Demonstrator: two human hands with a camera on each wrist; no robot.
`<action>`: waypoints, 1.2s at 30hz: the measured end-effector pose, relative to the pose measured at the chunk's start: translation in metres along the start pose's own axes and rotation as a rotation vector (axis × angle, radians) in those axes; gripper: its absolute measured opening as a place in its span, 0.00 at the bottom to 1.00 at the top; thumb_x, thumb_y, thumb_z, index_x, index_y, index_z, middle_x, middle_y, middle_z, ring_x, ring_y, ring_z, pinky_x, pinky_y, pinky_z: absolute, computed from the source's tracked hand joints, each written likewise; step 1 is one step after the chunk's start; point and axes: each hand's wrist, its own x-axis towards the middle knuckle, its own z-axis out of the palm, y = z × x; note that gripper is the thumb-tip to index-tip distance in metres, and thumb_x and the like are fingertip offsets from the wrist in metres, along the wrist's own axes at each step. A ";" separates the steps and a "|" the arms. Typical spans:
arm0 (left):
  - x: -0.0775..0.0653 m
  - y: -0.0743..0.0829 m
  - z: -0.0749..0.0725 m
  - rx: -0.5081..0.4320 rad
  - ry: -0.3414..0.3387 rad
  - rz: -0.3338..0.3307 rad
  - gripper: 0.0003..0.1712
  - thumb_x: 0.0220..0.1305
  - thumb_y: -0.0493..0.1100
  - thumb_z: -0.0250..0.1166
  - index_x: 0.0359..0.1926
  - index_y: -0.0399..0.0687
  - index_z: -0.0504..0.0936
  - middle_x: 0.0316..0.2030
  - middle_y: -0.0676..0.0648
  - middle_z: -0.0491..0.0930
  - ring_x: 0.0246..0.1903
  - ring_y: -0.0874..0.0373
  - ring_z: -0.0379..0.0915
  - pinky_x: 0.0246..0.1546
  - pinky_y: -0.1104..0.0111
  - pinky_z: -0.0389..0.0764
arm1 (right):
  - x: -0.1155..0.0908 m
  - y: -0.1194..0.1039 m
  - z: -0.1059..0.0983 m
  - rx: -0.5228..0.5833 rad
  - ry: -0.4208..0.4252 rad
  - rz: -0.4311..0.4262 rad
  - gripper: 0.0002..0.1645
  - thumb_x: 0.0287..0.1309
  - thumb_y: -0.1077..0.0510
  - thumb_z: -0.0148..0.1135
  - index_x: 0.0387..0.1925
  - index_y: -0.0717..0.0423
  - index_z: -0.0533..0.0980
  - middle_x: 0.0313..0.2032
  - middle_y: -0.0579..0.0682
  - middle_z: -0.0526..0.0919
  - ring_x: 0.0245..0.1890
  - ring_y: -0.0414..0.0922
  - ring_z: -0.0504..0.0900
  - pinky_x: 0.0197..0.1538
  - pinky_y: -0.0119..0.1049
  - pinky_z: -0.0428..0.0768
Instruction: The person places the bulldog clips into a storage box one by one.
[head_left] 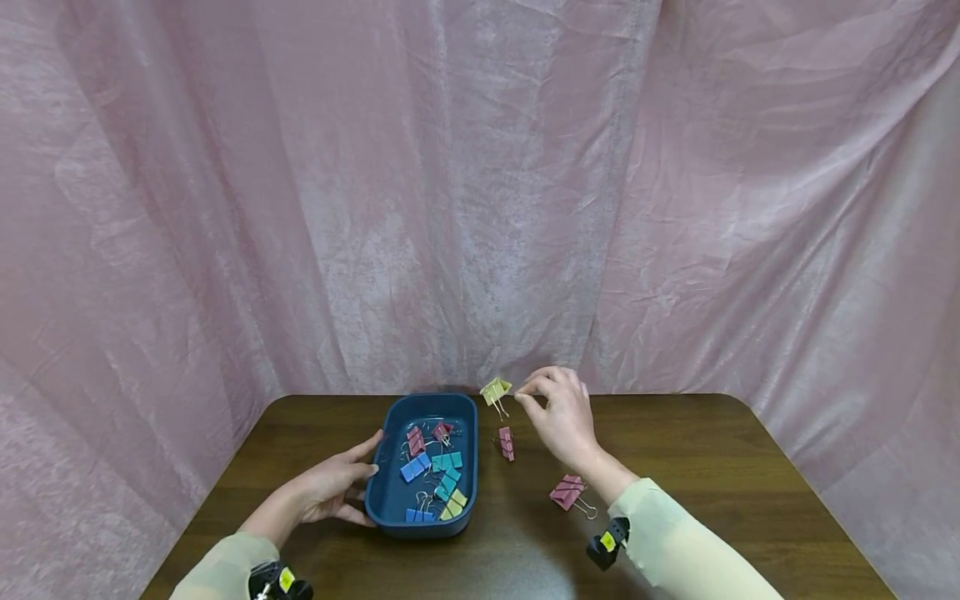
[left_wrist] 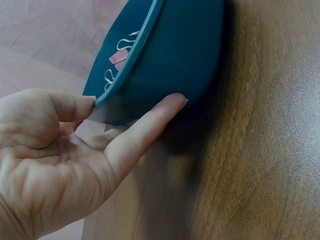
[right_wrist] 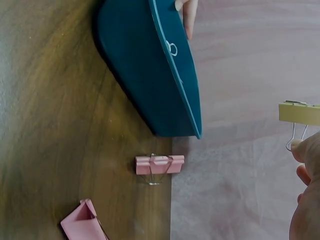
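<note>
My left hand (head_left: 333,487) grips the left side of a dark blue rectangular box (head_left: 474,467), its thumb at the rim and its other fingers spread along the outer wall. Inside lie several binder clips: pink ones at the far end, a blue clip (head_left: 416,467) and teal clips midway, and a yellow clip (head_left: 453,505) at the near end. To the right of the box, my right hand (head_left: 561,417) pinches another yellow binder clip (right_wrist: 300,115) by its wire handle, held up in the air. The fingertips meet the handle in the right wrist view.
A small pink binder clip (head_left: 507,444) lies on the brown wooden table (head_left: 690,492) just right of the box. A larger pink binder clip (head_left: 567,492) rests nearer me, beside the right forearm. Pink curtain (head_left: 480,208) hangs behind the table's far edge.
</note>
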 end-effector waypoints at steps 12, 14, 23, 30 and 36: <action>-0.001 0.000 0.001 -0.017 -0.038 0.021 0.40 0.82 0.39 0.44 0.83 0.56 0.34 0.62 0.23 0.69 0.53 0.33 0.79 0.42 0.36 0.81 | -0.006 -0.012 0.019 0.025 -0.043 -0.020 0.05 0.57 0.55 0.77 0.29 0.43 0.86 0.40 0.40 0.82 0.51 0.49 0.75 0.56 0.49 0.70; -0.001 -0.001 0.001 -0.018 -0.036 0.020 0.40 0.81 0.39 0.45 0.83 0.56 0.34 0.63 0.22 0.68 0.53 0.33 0.79 0.42 0.36 0.81 | -0.008 -0.015 0.022 0.029 -0.052 -0.025 0.05 0.56 0.56 0.77 0.29 0.43 0.87 0.40 0.40 0.82 0.50 0.48 0.76 0.54 0.49 0.70; 0.000 -0.001 0.000 -0.016 -0.030 0.011 0.40 0.82 0.39 0.45 0.83 0.56 0.34 0.62 0.23 0.69 0.52 0.33 0.79 0.42 0.36 0.81 | -0.013 -0.028 0.034 0.025 -0.109 -0.030 0.04 0.58 0.54 0.76 0.29 0.43 0.87 0.41 0.39 0.81 0.51 0.46 0.74 0.57 0.49 0.70; 0.001 0.000 0.000 -0.015 -0.025 0.014 0.40 0.81 0.40 0.46 0.83 0.58 0.36 0.64 0.22 0.67 0.52 0.32 0.79 0.42 0.37 0.82 | -0.015 -0.039 0.044 0.022 -0.133 -0.076 0.03 0.57 0.53 0.77 0.30 0.43 0.87 0.41 0.39 0.82 0.52 0.46 0.75 0.56 0.50 0.71; 0.001 0.000 0.000 -0.016 -0.025 0.015 0.40 0.81 0.39 0.45 0.83 0.58 0.35 0.64 0.22 0.66 0.53 0.32 0.79 0.42 0.37 0.82 | -0.017 -0.046 0.049 0.024 -0.166 -0.074 0.04 0.57 0.54 0.77 0.30 0.43 0.87 0.41 0.39 0.82 0.51 0.45 0.74 0.57 0.50 0.71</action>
